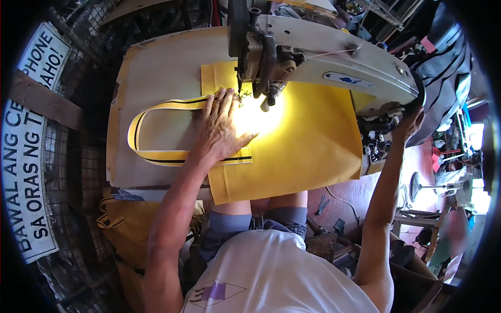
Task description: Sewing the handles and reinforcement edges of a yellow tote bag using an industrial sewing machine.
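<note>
My left hand [222, 125] lies flat, fingers stretched out, on a yellow fabric panel [313, 135] beside the needle area of a sewing machine [326, 65]. Under that hand runs a yellow strap with a dark centre stripe [136, 128]; it loops out to the left, and both ends rest on the panel's left side. My right hand [411, 124] reaches up to the dark handwheel [420, 91] at the machine's right end, its fingers closed about the rim. Glare from the machine's lamp washes out the fabric by the needle, so the stitching there cannot be made out.
The pale worktable [156, 62] carries the machine. Below its left edge hang more yellow pieces with striped straps [130, 224]. Wire mesh with a white lettered sign [26, 177] stands at the left. Toward the right are a fan [416, 185] and dark draped cloth [443, 68].
</note>
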`<move>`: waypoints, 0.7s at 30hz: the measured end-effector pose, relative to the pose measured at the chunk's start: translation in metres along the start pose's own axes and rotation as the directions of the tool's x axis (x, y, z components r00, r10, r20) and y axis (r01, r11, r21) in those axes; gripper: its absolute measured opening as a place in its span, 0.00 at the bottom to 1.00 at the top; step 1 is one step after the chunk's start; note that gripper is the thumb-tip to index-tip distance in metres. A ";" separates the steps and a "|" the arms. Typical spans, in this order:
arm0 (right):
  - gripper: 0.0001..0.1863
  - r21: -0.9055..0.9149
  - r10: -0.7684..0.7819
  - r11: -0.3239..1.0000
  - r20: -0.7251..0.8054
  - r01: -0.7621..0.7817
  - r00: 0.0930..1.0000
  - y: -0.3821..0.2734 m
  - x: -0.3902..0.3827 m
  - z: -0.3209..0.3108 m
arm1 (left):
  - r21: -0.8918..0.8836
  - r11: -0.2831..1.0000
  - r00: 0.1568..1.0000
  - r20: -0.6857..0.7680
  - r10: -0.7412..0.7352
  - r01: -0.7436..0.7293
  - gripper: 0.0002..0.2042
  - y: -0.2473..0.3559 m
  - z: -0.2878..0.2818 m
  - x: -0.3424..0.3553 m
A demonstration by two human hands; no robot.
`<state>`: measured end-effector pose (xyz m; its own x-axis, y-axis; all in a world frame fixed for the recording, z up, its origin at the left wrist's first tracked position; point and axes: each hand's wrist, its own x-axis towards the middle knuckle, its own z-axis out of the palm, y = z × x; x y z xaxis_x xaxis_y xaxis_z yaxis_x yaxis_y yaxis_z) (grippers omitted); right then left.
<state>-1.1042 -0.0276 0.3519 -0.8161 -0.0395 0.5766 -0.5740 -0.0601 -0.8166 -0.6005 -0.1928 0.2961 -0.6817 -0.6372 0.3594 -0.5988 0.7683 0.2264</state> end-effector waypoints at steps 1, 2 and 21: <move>0.22 0.040 -0.031 0.999 0.098 0.027 0.995 -0.005 -0.005 -0.010 | -0.001 1.000 1.000 -0.005 0.009 -0.009 0.39 0.000 -0.004 0.000; 0.22 0.090 -0.066 0.995 0.196 0.049 0.978 -0.005 -0.010 -0.019 | -0.025 1.000 0.999 0.051 0.014 -0.013 0.41 -0.003 -0.009 0.002; 0.26 -0.324 0.490 0.865 0.377 -0.384 0.786 -0.112 -0.292 -0.084 | -0.489 0.857 0.986 -0.036 0.165 -0.161 0.20 -0.158 0.103 0.146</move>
<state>-0.8075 0.0748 0.2726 -0.8975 -0.4365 0.0626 -0.2046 0.2865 -0.9360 -0.6488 -0.4136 0.2193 -0.7554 -0.4993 0.4244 -0.1975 0.7910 0.5791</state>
